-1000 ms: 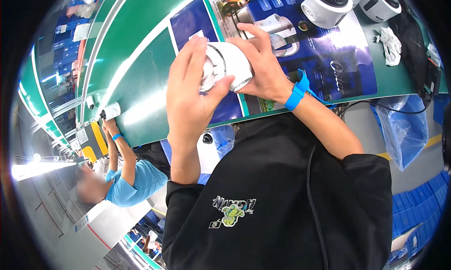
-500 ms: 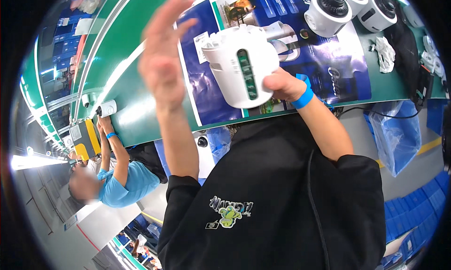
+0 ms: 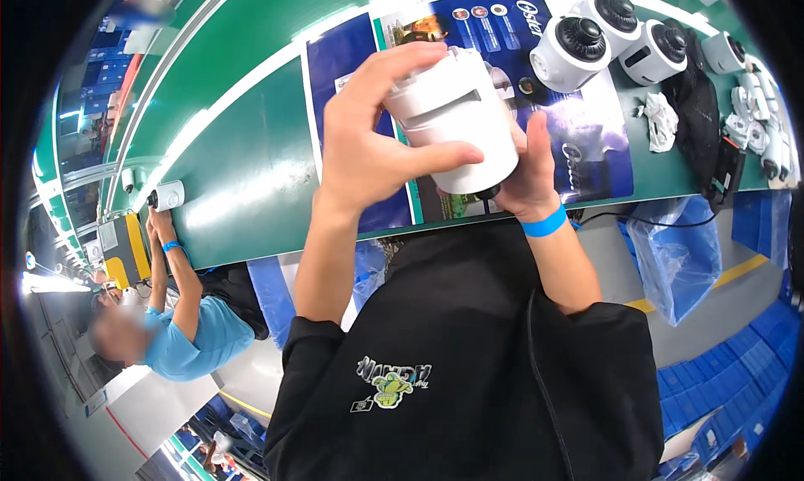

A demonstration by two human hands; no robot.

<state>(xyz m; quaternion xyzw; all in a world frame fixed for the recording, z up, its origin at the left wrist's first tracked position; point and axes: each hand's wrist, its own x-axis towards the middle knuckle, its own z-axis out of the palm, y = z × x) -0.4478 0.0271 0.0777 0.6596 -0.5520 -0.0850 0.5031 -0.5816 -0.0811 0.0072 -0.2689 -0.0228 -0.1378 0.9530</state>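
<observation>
Raised above the table is a white, rounded appliance base with a dark slot in its side and a small black foot or knob at its lower end. My left hand is closed round its left side, fingers over the top rim and thumb across the front. On the other side, my right hand, with a blue wristband, grips the base, its thumb sticking up and some fingers hidden behind. Beneath them lies a blue printed sheet.
Several white bases with black ribbed tops stand at the back right. Crumpled white plastic, black cloth and white parts lie beyond, on the green table. A clear bag hangs at the front edge. To the left sits a co-worker.
My left hand has come down from the air beside the base and taken hold of it. The base has turned, so the green-marked strip on its side no longer shows.
</observation>
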